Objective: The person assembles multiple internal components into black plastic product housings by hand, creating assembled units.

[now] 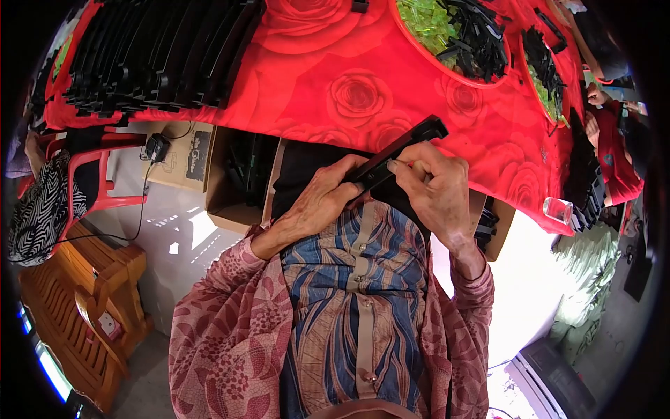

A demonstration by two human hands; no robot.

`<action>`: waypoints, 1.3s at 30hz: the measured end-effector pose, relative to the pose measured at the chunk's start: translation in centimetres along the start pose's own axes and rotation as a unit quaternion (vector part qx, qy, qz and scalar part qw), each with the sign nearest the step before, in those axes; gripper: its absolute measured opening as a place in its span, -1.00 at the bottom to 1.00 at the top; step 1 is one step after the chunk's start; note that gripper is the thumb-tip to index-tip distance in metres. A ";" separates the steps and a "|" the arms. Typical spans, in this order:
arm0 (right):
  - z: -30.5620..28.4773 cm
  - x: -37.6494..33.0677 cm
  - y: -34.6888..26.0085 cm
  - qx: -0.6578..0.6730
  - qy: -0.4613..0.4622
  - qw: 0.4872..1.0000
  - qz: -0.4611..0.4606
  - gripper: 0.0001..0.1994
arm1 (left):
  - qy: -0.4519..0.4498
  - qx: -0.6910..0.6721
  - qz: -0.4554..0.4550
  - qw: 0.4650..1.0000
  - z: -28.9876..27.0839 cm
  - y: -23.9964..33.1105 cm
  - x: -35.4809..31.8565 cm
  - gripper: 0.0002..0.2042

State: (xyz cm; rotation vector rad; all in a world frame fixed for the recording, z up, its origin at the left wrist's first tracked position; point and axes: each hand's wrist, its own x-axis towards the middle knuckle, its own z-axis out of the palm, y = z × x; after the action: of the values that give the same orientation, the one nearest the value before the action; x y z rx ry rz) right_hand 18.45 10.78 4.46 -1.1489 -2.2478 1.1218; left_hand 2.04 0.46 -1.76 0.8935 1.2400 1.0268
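Note:
A long black plastic strip (412,140) with a raised, block-like end slants over my lap at the table's front edge. My left hand (317,199) grips its lower end between thumb and fingers. Curled into a pinch, my right hand (438,192) rests against the strip's near side, just below the raised end. Whatever is between those right fingers is hidden by them. Many similar black strips (164,56) lie stacked side by side at the table's far left.
A red rose-patterned cloth (293,91) covers the table. At the far right, a basin (481,82) holds green and black small pieces, with another basin beside it. Cardboard boxes (227,213) stand under the table edge. A red chair (105,157) and wooden bench (66,307) are left; another person's red sleeve (618,157) shows right.

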 end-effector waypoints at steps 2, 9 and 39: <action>0.0 0.0 0.1 0.004 0.003 1.000 -0.001 -0.90 | 0.006 0.010 -0.003 1.000 0.1 0.2 0.1 -0.66; -0.3 0.0 0.4 0.117 -0.039 0.991 0.052 -0.93 | 0.003 -0.003 0.004 1.000 0.0 0.4 0.2 -0.66; 0.5 -0.1 0.3 -0.027 -0.022 0.999 -0.014 -0.90 | -0.002 0.000 -0.022 1.000 0.3 0.4 0.5 -0.64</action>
State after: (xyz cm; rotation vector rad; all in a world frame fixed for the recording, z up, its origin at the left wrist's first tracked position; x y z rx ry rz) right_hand 18.28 10.56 3.92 -1.1203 -2.3334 1.0935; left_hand 2.28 1.05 -1.47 0.8648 1.2521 0.9895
